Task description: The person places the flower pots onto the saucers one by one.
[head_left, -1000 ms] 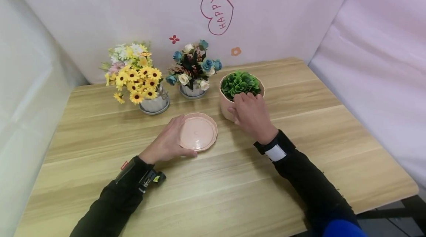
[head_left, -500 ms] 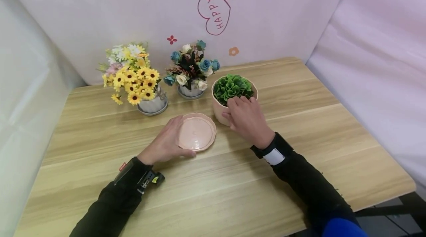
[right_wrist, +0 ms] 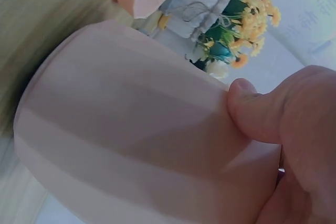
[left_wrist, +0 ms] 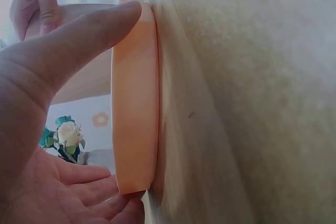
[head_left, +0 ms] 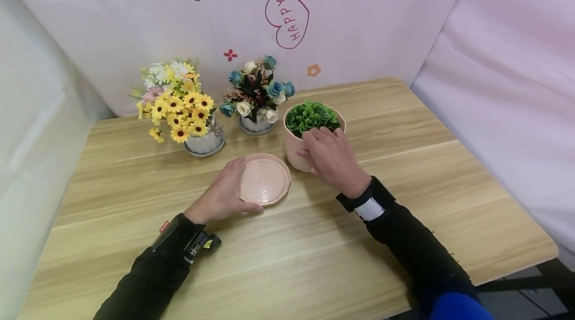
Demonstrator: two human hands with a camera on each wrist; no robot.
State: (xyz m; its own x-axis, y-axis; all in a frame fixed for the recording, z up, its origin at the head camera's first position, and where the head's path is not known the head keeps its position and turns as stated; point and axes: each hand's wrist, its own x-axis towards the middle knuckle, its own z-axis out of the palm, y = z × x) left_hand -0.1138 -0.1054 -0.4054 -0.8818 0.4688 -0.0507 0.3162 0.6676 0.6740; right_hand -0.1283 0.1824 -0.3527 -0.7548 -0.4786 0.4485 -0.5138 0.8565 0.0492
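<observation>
In the head view a shallow pink saucer [head_left: 265,180] with a scalloped rim lies on the wooden table. My left hand [head_left: 222,192] holds it from the left; in the left wrist view the thumb [left_wrist: 113,19] lies at one side of its wall and the fingers at the other. To the right stands a tall pale pink flowerpot [head_left: 294,153] filled with green leaves [head_left: 312,118]. My right hand [head_left: 332,160] pinches the pot's near rim, thumb [right_wrist: 247,111] outside against the wall and fingers over the edge. The fingertips inside are hidden.
Behind the saucer stand two grey pots on saucers, one with yellow flowers [head_left: 179,110], the other with blue and white roses [head_left: 258,90]. A printed white cloth [head_left: 359,25] hangs behind the table [head_left: 269,270], whose right edge slants toward me.
My right hand has brought the flowerpot a little left and nearer, closer to the saucer. The left hand keeps its hold on the saucer. The head view has shifted slightly.
</observation>
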